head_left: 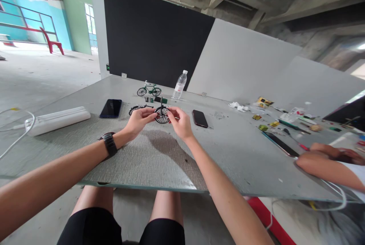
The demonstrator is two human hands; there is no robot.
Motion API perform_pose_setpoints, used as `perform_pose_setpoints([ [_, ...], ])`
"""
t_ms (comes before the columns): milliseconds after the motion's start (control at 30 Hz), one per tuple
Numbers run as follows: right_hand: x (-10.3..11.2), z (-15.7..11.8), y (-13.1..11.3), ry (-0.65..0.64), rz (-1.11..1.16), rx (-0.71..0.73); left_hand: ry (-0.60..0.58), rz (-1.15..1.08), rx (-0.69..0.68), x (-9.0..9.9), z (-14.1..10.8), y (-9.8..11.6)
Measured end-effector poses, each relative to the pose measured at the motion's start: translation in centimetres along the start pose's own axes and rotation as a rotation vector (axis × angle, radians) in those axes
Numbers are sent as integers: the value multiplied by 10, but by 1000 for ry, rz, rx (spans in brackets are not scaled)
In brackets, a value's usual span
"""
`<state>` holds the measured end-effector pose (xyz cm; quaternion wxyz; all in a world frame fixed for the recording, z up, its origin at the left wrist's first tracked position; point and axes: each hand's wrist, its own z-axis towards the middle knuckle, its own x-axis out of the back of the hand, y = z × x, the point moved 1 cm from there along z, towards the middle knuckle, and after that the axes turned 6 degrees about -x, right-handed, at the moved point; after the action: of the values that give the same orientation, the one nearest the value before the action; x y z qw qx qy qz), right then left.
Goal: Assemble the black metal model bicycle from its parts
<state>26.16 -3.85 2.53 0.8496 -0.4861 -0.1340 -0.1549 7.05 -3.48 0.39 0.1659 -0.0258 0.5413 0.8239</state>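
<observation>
Between my two hands a small black spoked model bicycle wheel (162, 115) is held upright, with a dark narrow part rising from its top. My left hand (140, 120) pinches it from the left side. Fingers of my right hand (180, 121) close on its right edge. Just behind my left hand lies another dark model bicycle part with a wheel (134, 109), partly hidden by the fingers. Farther back a green model bicycle (149, 90) stands assembled. Several small dark and green pieces (157, 99) lie in front of it.
A clear water bottle (179, 85) stands at the back. Phones lie left (111, 108) and right (200, 118) of my hands. A white power strip-like case (58, 120) is at far left. On the right are scattered pieces, another phone (280, 143) and a co-worker's arm (327, 165).
</observation>
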Motion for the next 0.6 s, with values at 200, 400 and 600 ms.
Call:
perform_pose_setpoints([
  [200, -4, 2, 8, -50, 117, -84, 33, 2, 24, 3, 1, -1],
  [400, 0, -2, -5, -87, -107, 111, 5, 134, -30, 0, 1, 3],
  [600, -3, -2, -4, -90, -54, 23, 111, 92, -106, 3, 2, 7],
])
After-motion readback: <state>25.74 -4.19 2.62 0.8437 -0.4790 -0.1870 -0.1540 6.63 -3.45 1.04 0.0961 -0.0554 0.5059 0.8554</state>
